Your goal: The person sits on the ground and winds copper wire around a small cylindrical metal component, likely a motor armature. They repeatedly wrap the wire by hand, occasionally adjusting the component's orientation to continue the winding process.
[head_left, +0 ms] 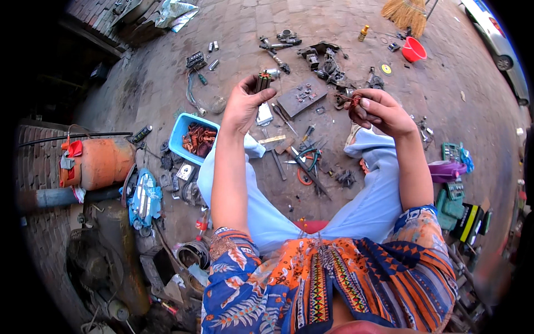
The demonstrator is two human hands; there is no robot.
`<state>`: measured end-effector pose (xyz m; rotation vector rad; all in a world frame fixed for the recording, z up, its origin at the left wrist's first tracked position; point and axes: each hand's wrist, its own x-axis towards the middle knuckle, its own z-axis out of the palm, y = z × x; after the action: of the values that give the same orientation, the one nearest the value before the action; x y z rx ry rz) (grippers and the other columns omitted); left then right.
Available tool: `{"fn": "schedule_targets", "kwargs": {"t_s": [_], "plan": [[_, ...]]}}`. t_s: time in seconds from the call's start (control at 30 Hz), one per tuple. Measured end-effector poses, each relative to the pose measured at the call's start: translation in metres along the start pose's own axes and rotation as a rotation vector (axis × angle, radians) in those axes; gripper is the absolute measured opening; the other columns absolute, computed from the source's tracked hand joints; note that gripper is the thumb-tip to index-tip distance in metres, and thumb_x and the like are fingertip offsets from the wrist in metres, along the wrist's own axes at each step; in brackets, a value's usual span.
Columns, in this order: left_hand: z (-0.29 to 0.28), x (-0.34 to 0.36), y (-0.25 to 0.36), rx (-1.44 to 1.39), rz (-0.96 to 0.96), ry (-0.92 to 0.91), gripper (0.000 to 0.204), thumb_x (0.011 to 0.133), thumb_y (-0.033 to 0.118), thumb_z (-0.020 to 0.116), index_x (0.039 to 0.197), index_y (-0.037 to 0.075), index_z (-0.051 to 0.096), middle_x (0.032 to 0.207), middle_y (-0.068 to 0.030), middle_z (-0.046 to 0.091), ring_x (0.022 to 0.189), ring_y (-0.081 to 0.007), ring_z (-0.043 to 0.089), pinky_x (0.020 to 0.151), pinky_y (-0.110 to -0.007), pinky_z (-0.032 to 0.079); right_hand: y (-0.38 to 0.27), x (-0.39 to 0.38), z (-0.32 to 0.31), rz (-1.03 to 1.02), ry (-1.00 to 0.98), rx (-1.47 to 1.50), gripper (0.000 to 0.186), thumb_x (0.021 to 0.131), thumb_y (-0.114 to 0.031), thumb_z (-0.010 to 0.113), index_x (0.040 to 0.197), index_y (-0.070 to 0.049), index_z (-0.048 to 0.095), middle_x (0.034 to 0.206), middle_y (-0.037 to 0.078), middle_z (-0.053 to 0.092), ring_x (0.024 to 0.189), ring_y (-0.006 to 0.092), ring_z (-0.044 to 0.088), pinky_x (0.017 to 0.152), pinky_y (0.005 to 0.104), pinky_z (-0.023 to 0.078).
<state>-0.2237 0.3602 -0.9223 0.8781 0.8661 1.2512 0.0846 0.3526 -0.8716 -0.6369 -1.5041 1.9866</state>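
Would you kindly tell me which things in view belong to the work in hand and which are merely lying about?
Apparently in use:
dark ridged part, in the left hand
reddish-brown wire, in the right hand
blue basin of similar-looking strands

Seemingly just lying about:
red bucket
straw broom
orange cylinder

Our left hand point(240, 108) grips a dark slotted core point(263, 83); our right hand point(385, 113) pinches copper wire point(355, 102). A blue basin point(176, 140) sits by our left leg point(264, 214).

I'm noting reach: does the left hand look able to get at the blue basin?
Probably yes: the blue basin sits open beside the left leg, nothing covering it, though the left hand grips a dark ridged piece.
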Motion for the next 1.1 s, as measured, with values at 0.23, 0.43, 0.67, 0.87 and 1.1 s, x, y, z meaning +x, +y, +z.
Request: {"fn": "schedule_targets", "kwargs": {"t_s": [0.23,0.43,0.67,0.87,1.1], "plan": [[-0.005,0.003,-0.002,0.351,0.057,0.363,0.038,0.072,0.002,0.075,0.104,-0.002,0.055,0.088,-0.0045,0.060,0.074,-0.0095,0.054,0.066,-0.022,0.044,0.000,0.008,0.022,0.116,-0.025,-0.196,0.024,0.093,-0.025,0.049,0.088,-0.002,0.054,0.073,0.000,0.050,0.062,0.0064,0.045,0.053,0.0189,0.033],[-0.018,-0.008,0.004,-0.298,-0.010,-0.097,0.033,0.082,0.007,0.066,0.109,-0.003,0.051,0.095,-0.0087,0.056,0.073,-0.0120,0.048,0.060,-0.022,0.039,0.009,-0.006,0.002,-0.042,0.136,0.139,0.023,0.093,-0.023,0.049,0.086,-0.001,0.053,0.060,-0.004,0.041,0.058,0.0058,0.040,0.058,0.0220,0.035],[-0.020,0.005,-0.019,-0.330,0.131,0.266,0.023,0.091,0.016,0.057,0.102,-0.003,0.054,0.090,-0.0102,0.058,0.080,-0.0210,0.058,0.067,-0.031,0.049,0.019,0.013,0.017,0.027,0.031,0.114,0.026,0.093,-0.024,0.048,0.074,-0.006,0.047,0.055,-0.007,0.030,0.060,0.0085,0.040,0.060,0.0228,0.034],[-0.017,0.020,-0.027,-0.486,0.114,0.510,0.020,0.094,0.016,0.050,0.099,-0.004,0.051,0.094,-0.0140,0.057,0.089,-0.0292,0.062,0.074,-0.036,0.052,0.016,0.026,0.025,0.124,-0.120,-0.080,0.026,0.093,-0.025,0.048,0.078,-0.004,0.050,0.070,-0.001,0.048,0.060,0.0052,0.042,0.054,0.0198,0.032],[-0.029,0.028,-0.027,-0.690,0.038,0.518,0.025,0.096,0.020,0.045,0.099,-0.004,0.051,0.098,-0.0163,0.058,0.093,-0.0287,0.061,0.075,-0.036,0.053,0.024,0.025,0.028,-0.026,-0.044,0.030,0.025,0.092,-0.025,0.049,0.084,-0.002,0.054,0.069,0.000,0.050,0.062,0.0091,0.047,0.071,0.0256,0.041]]}}
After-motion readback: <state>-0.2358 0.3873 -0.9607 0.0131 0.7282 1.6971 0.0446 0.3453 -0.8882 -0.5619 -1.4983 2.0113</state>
